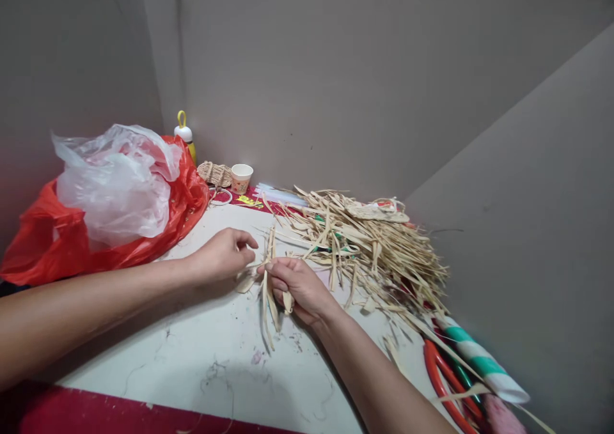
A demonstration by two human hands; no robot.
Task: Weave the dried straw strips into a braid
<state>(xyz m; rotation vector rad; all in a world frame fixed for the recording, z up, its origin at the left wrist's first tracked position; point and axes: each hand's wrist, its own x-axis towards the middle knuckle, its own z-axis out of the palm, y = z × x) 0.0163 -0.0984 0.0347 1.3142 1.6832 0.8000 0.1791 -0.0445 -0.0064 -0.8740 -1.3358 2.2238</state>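
My right hand [300, 287] pinches a small bunch of pale dried straw strips [267, 300] between thumb and fingers, over the white board [192, 351]. The strips stand roughly upright, their lower ends hanging below the hand. Just to the left, my left hand [229, 252] is bent at the fingers, with a gap between thumb and forefinger and nothing visible in it. Its lower fingers are partly hidden. A short loose strip [246, 284] lies beneath it. A large heap of dried straw [384, 242] spreads to the right of both hands.
Red and white plastic bags [119, 191] bulge at the left. Along the back stand a yellow-and-white bottle [183, 132], a woven straw piece [214, 174] and a paper cup [242, 179]. Red-handled scissors [430, 364] and a green-striped roll [480, 360] lie at the right. Grey walls enclose the table.
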